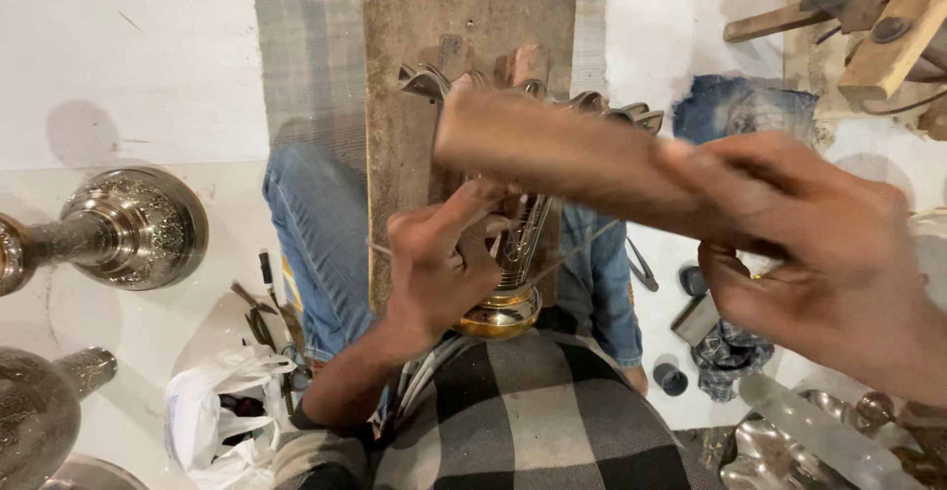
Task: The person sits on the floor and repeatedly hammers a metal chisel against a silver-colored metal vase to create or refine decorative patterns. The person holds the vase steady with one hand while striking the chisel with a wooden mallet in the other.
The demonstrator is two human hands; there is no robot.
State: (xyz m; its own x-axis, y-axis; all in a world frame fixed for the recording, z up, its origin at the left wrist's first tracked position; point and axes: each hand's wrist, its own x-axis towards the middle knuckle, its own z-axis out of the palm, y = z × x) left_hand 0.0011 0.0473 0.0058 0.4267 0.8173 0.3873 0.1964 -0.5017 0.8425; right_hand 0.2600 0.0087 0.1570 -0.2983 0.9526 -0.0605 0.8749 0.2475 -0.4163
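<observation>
Engraved metal stand (133, 224), white plastic bag (212, 421), blue cloth (740, 105)

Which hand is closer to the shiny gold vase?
Left. The left hand presses against the gold vase lying on the plank. The right hand is raised off to the side, holding a wooden block.

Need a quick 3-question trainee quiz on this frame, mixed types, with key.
1. True or false: the right hand holds the wooden block.
2. What does the left hand steady? A) the engraved metal vase B) a white plastic bag C) a hammer
3. Fill in: the vase lies on a wooden ____ between the person's knees.

Key: 1 true; 2 A; 3 plank.
</observation>
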